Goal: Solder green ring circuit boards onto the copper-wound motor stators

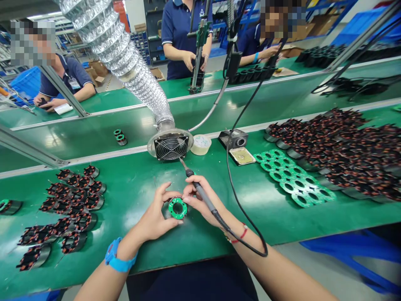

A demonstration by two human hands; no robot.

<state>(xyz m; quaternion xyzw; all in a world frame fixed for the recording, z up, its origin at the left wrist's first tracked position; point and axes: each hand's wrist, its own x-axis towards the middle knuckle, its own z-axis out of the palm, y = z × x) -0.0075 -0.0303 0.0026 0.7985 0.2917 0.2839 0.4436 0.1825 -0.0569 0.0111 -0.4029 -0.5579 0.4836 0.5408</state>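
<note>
My left hand (pixel 156 213) curls its thumb and fingers around a motor stator with a green ring-shaped circuit board (pixel 178 208) on top, held over the bench. In my right hand (pixel 202 200) lies a soldering iron (pixel 205 197), its tip pointing up and away from the board, toward the fan. The right thumb and fingertips also reach the board's upper right edge. The iron's dark cable loops over my right forearm. What the right fingertips do at the edge is too small to tell.
Wound stators (pixel 75 194) stand in rows at left; many more fill the right (pixel 341 150). Green ring boards (pixel 291 177) lie beside them. Ahead are a fume fan (pixel 171 148) on a foil duct, a tape roll (pixel 201 144), an iron stand (pixel 234 139) and a sponge tray (pixel 242 156). Co-workers sit opposite.
</note>
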